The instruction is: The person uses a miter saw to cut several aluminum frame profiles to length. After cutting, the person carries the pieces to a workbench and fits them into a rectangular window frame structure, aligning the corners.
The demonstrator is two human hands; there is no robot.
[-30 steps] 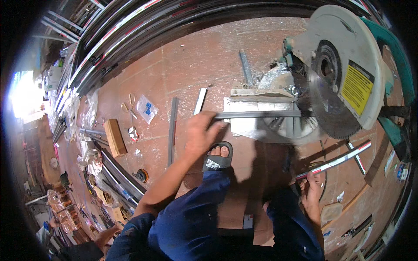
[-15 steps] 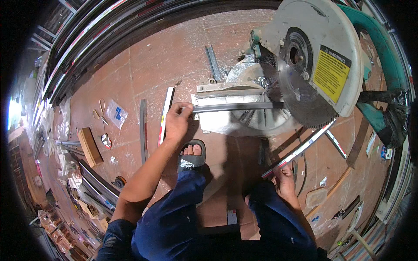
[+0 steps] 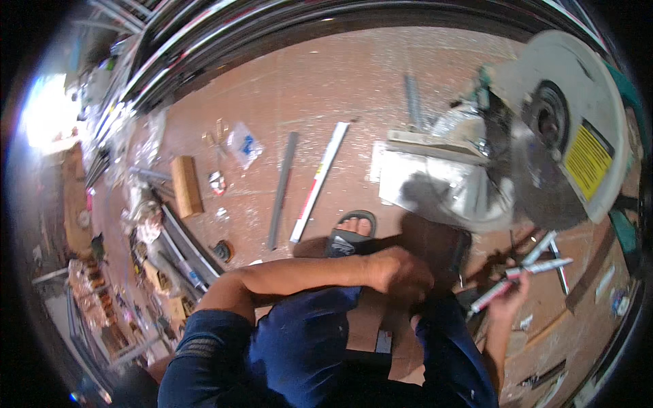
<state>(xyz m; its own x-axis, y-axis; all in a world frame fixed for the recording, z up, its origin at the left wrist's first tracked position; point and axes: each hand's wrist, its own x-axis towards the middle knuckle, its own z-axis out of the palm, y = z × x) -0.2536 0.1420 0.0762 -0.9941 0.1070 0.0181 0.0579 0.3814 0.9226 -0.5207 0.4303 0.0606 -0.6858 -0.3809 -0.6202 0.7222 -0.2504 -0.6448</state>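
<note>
My left hand (image 3: 403, 273) is in front of my knees, fingers curled and blurred; what it holds, if anything, is hidden. Low at the right, my right hand (image 3: 511, 298) is closed around a white strip with red marks (image 3: 491, 294), which slants up to the right. Ahead on the floor stands a miter saw with a pale guard (image 3: 578, 88); its toothed blade (image 3: 544, 180) is above the right side of the silver saw base (image 3: 415, 178). No strip lies across that base. A dark short piece (image 3: 464, 255) is on the floor between my left hand and the base.
Left of my sandalled foot (image 3: 354, 231) lie a grey strip (image 3: 282, 194) and a white strip (image 3: 320, 183). Beyond them are a wooden block (image 3: 186, 185), scissors (image 3: 216, 139) and a clear plastic bag (image 3: 245, 145). Long metal profiles (image 3: 224, 34) line the far side.
My left hand has left the saw base and moved back toward my knees; the grey strip it held there is gone from the base. My right hand has raised a white strip. The view has shifted left.
</note>
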